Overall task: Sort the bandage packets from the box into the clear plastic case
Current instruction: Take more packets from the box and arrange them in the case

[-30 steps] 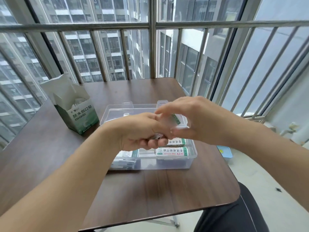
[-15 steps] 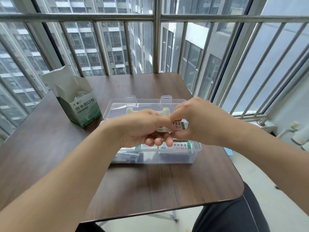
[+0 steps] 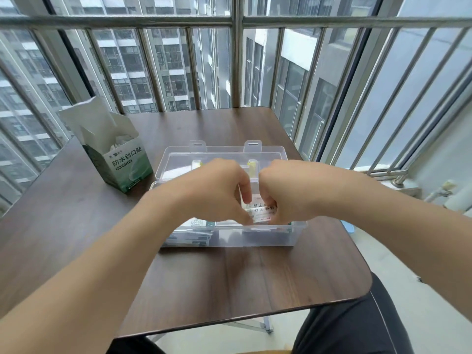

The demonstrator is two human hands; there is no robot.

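Note:
The clear plastic case [image 3: 296,235] stands open in the middle of the brown table, its lid tipped back. Both hands reach down into its right half. My left hand [image 3: 217,190] and my right hand [image 3: 286,192] pinch a small stack of white bandage packets [image 3: 261,213] with green print between their fingertips, low inside the case. More packets [image 3: 198,223] lie in the left part of the case. The green and white bandage box [image 3: 122,162] stands open at the left, with packets showing in its top.
The table [image 3: 229,282] ends close to my lap at the front and right. A metal window railing [image 3: 237,21] runs behind the table. The case's lid [image 3: 224,154] lies tipped back behind the hands.
Both hands have dropped from above the case down into its right half, carrying the packets with them. The view has tilted slightly.

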